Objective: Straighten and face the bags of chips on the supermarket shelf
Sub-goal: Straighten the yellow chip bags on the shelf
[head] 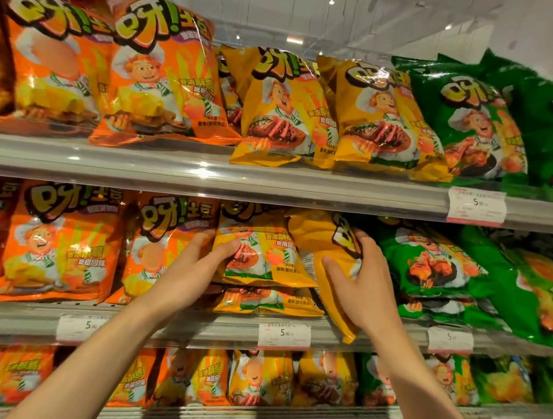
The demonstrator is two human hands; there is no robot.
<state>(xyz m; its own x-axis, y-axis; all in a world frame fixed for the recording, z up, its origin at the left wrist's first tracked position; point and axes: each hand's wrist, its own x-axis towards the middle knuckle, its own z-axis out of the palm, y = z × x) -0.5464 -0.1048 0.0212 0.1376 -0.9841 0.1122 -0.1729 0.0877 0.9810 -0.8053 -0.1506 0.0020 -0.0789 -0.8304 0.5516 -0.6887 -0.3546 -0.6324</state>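
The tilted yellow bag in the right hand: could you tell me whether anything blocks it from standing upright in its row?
Nothing visible blocks it. The right hand grips the tilted yellow bag, its lower corner overhanging the shelf edge. Stacked yellow bags, touched by the left hand, lie immediately beside it; green bags flank the other side.

Yellow chip bag stood twisted sideways on middle shelf, bottom corner over edge; neighbouring yellow bags lay stacked flat, fronts outward.
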